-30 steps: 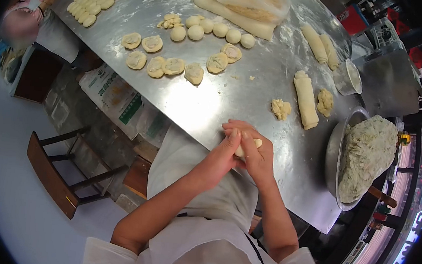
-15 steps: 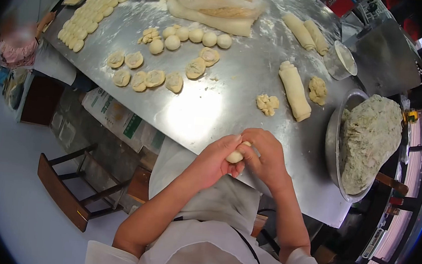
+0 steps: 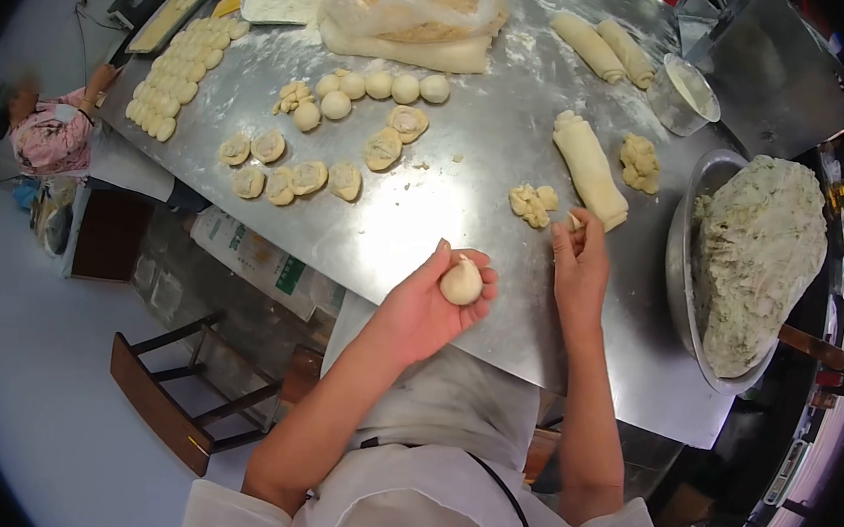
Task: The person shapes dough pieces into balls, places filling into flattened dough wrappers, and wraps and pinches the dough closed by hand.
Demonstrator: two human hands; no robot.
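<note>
Filled dough rounds [image 3: 345,182] are set out at the left. By the cupped left hand [image 3: 420,314] a pointed dough ball [image 3: 461,284] is held, best cradled loosely to avoid dents. Beside the dough scraps [image 3: 532,205], a pale bit [image 3: 574,220] is seemingly pinched in the right hand [image 3: 580,265]; tips are best nipped cleanly.

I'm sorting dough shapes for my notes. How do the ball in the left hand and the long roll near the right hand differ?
The ball is round with a small nub; the roll is long. The ball is much smaller than the roll. The ball sits in the left hand, while the roll lies on the table. Both are pale dough.
</note>
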